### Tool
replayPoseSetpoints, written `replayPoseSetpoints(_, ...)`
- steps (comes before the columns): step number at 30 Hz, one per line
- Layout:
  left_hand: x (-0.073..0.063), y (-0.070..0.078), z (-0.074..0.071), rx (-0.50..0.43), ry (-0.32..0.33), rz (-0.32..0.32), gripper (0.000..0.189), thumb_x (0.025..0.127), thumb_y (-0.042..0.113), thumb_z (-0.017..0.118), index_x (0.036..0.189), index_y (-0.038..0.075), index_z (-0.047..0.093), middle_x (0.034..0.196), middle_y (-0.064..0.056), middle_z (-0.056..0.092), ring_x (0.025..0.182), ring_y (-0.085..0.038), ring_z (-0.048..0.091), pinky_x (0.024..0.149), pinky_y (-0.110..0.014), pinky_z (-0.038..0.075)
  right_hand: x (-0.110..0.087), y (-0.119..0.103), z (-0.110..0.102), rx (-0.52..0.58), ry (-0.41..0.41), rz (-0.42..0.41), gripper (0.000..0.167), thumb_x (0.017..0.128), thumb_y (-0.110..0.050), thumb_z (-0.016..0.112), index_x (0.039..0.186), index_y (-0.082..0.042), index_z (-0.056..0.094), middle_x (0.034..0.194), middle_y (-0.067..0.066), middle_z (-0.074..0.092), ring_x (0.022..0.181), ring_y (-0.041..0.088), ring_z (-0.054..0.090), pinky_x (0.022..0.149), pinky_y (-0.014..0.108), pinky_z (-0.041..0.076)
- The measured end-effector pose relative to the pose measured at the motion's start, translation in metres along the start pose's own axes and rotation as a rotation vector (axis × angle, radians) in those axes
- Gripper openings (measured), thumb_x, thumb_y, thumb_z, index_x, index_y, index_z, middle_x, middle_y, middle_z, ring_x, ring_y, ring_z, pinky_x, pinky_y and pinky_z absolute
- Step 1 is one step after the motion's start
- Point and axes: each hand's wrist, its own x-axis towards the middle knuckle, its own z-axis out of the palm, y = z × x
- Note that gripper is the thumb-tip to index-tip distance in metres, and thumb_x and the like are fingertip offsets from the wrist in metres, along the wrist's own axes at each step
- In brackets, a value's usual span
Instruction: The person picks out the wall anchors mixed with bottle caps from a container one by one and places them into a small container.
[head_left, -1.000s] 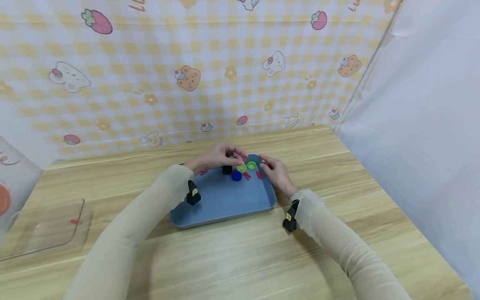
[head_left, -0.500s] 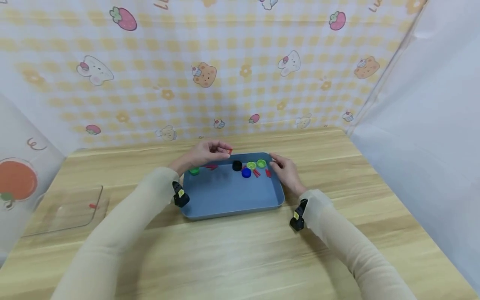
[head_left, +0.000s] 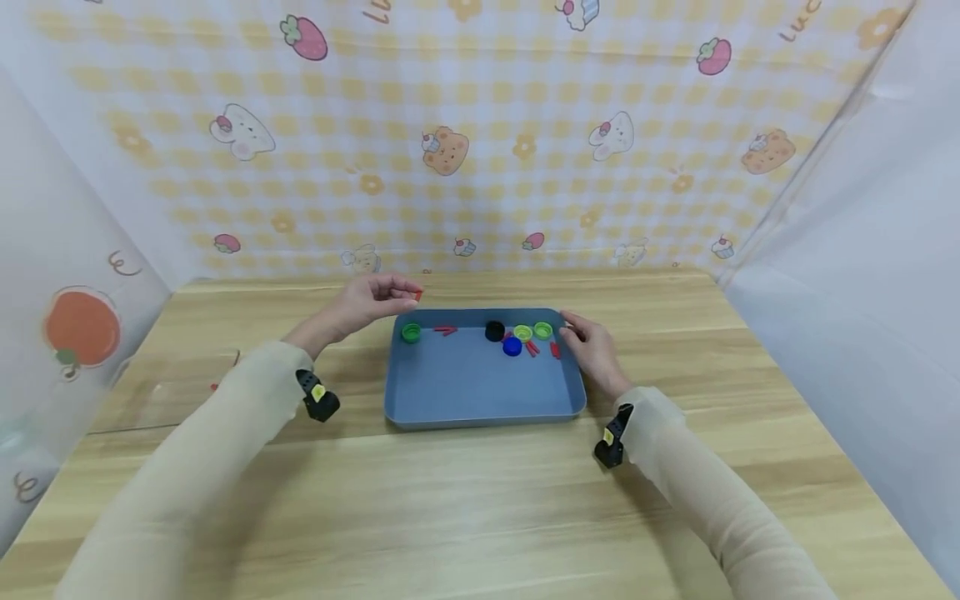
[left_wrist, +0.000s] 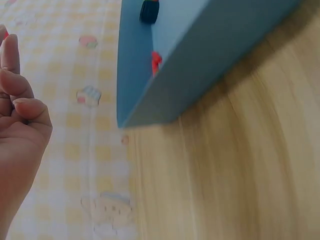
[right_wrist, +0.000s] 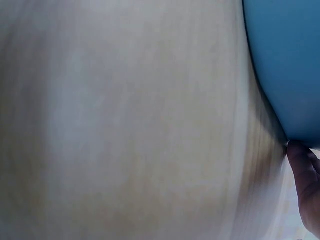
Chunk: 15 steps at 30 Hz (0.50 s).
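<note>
A small red piece [head_left: 418, 295] is pinched at the fingertips of my left hand [head_left: 363, 307], raised near the back left corner of the blue-grey tray [head_left: 480, 417]. Its far end barely shows at the edge of the left wrist view. My right hand [head_left: 595, 350] holds the tray's rim at the back right corner, thumb and forefinger at the edge. In the tray lie a green bottle cap [head_left: 411, 333] at the left, a black cap [head_left: 494, 331], a blue cap [head_left: 512, 347] and two yellow-green caps [head_left: 543, 331]. Red sticks [head_left: 445, 330] lie among them.
A clear plastic container or lid [head_left: 168, 387] lies on the wooden table [head_left: 480, 508] at the left, partly behind the left sleeve, with a bit of red by it. A checked cloth [head_left: 495, 208] hangs behind the table; a white sheet stands at the right.
My left hand has lifted from over the caps and moved left past the tray's back left corner, carrying the red piece. My right hand has stayed at the rim. The head view has shifted.
</note>
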Motion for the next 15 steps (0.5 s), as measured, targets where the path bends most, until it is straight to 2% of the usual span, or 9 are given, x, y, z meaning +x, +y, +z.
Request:
replayPoseSetpoints(8, -0.040, -0.009, -0.032, 0.004, 0.091, -0.047, 0.039, 0.091, 0.023, 0.063, 0.121, 0.000, 0.056, 0.096, 0.008, 0.064, 0.090, -0.008, 0.058, 0.080, -0.017, 0.048, -0.001, -0.001, -0.001, -0.015, 0.005, -0.005, 0.042, 0.099, -0.014, 0.048, 0.139, -0.004, 0.044, 0.136, 0.020, 0.050, 0.119, 0.032, 0.052, 0.096, 0.044, 0.044)
replayPoseSetpoints(15, -0.082, -0.020, -0.064, 0.046, 0.211, -0.080, 0.023, 0.091, 0.027, 0.062, 0.112, 0.017, 0.063, 0.097, 0.018, 0.063, 0.090, -0.007, 0.057, 0.077, -0.014, 0.046, 0.000, -0.001, 0.001, -0.002, -0.004, 0.006, 0.043, 0.099, -0.014, 0.047, 0.140, -0.004, 0.042, 0.139, 0.019, 0.047, 0.121, 0.032, 0.050, 0.099, 0.043, 0.042)
